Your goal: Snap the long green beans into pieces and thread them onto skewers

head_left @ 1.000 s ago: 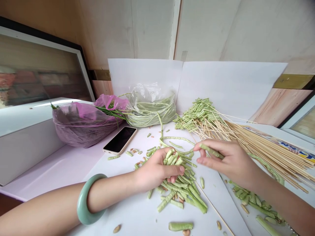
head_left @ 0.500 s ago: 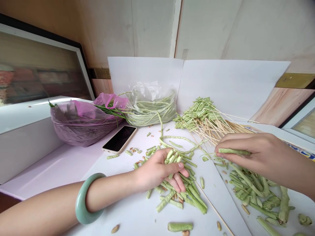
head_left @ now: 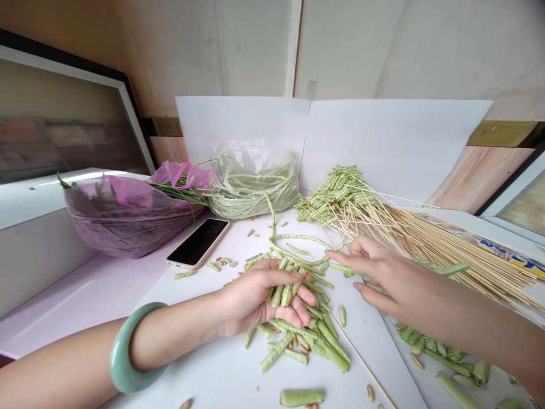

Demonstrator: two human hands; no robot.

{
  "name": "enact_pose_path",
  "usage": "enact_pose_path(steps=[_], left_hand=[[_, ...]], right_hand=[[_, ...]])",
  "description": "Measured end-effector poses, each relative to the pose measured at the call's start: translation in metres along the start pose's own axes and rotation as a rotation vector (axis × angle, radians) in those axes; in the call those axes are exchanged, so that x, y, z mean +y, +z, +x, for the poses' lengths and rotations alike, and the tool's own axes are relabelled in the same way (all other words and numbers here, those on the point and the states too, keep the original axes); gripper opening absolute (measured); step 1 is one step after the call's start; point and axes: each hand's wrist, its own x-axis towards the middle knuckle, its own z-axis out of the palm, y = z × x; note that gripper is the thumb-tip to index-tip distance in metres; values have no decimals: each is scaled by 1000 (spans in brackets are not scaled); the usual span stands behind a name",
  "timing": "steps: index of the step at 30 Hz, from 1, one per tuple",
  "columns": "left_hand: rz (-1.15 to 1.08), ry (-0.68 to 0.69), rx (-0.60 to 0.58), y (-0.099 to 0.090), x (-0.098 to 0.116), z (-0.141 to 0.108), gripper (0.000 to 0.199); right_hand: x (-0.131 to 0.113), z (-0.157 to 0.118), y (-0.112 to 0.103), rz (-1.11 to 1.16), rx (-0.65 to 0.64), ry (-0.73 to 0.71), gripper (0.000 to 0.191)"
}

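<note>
Yardlong-bean pieces lie heaped on a white paper sheet at ctr of view, w/ a 2nd pile at 4 o'clock. L hand, jade bangle on wrist, is clenched round a bunch of pieces, fingers curled over. R hand is open, fingers spread, nothing held, fingertips just beside a thin bean strip. Bamboo skewers lie at 2 o'clock, some threaded w/ bean bits. Clear bag of long beans at 12, pink bag at 10, phone lying just in front of them. Loose seeds dot the paper at 5 o'clock.
</note>
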Motion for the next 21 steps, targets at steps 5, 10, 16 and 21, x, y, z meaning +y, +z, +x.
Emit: enact_pose_path(steps=[5,10,16,21], left_hand=[[-25,9,-19,-5,-3,3,30],[45,39,-64,-2,-4,2,17],[231,-3,-134,2,-8,-5,22],[314,54,-82,4,-10,-6,34]], right_hand=[[-24,7,0,165,-23,-113,43],[-33,11,9,346,-20,-32,49],[-44,12,14,466,74,-79,35],[-48,11,18,334,210,-139,15]])
